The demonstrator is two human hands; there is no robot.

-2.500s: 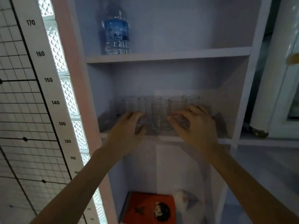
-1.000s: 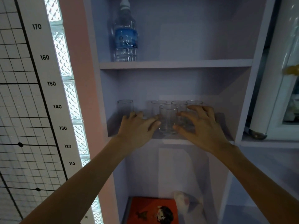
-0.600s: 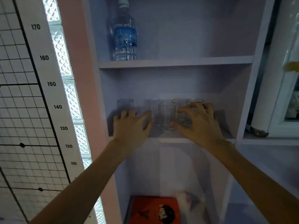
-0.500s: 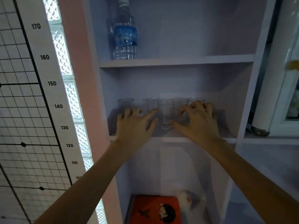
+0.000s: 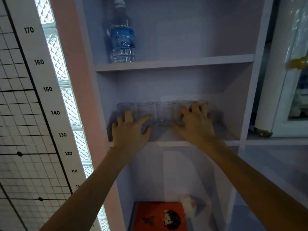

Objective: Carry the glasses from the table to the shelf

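Several clear glasses stand in one row on the middle shelf (image 5: 166,143) of a pale cabinet. The middle glass (image 5: 163,114) shows fully between my hands. My left hand (image 5: 131,130) lies with its fingers spread in front of the leftmost glass (image 5: 125,106) and the one beside it (image 5: 145,108), thumb pointing at the middle glass. My right hand (image 5: 195,124) has its fingers bent against the two rightmost glasses (image 5: 179,105), partly hiding them. Neither hand grips a glass.
A water bottle (image 5: 123,42) stands on the upper shelf (image 5: 183,62). Below, an orange box (image 5: 160,215) and a white object (image 5: 188,204) sit in the lower compartment. A height chart (image 5: 33,97) and glass blocks are at left, a white appliance (image 5: 283,80) at right.
The middle glass stood forward of the others; it now stands in line with the row. Both hands have reached deeper into the shelf.
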